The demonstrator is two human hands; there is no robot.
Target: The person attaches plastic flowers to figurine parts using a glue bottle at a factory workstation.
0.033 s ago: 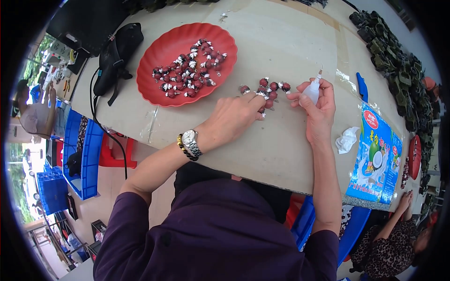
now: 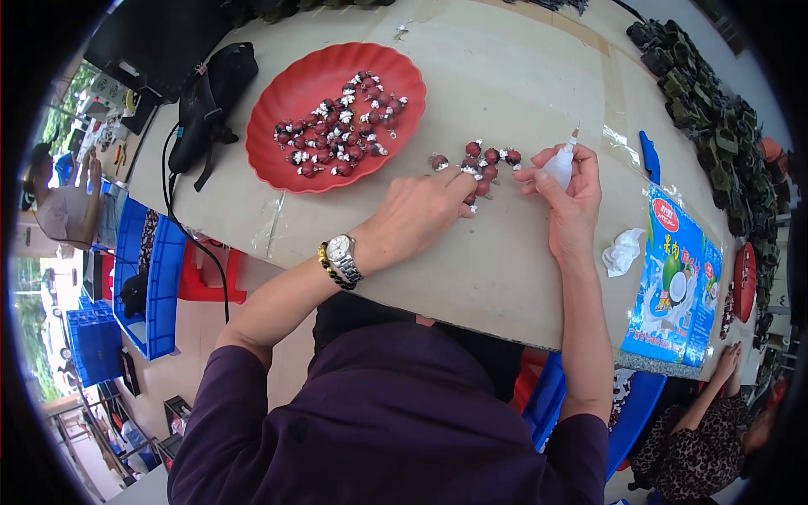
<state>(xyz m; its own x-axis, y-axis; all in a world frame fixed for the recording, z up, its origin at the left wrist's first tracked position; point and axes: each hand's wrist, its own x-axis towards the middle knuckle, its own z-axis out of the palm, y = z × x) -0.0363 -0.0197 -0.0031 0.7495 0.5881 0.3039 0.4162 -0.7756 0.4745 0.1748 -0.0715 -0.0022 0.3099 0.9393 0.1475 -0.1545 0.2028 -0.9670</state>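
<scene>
Pale worktable (image 2: 480, 269), white squeeze bottle (image 2: 557, 165) in the right hand (image 2: 579, 202), dark red balls (image 2: 492, 156) at the left

Across the tabletop's right half, near the middle, the bottle sits in the right hand, its body between the thumb and the bent fingers, which close around it. Its long axis runs slantwise: the rounded end lies toward the palm and the person's left, while the slim nozzle (image 2: 575, 135) points toward the far side of the table, leaning a little to the person's right. How steeply it also rises from the surface cannot be told.

Just left of the bottle, the balls, tipped with white and black, lie in a loose cluster. The left hand (image 2: 414, 215), with a silver watch (image 2: 341, 249) at its wrist, reaches over their near side with curled fingers; whether these pinch a ball cannot be told.

Beyond the left hand stands a red scalloped dish (image 2: 290, 97) holding similar balls. Right of the right forearm lie a crumpled white tissue (image 2: 623, 252) and a blue printed sheet (image 2: 673, 290). Another person (image 2: 694, 446) in a leopard-print top is at the far right.
</scene>
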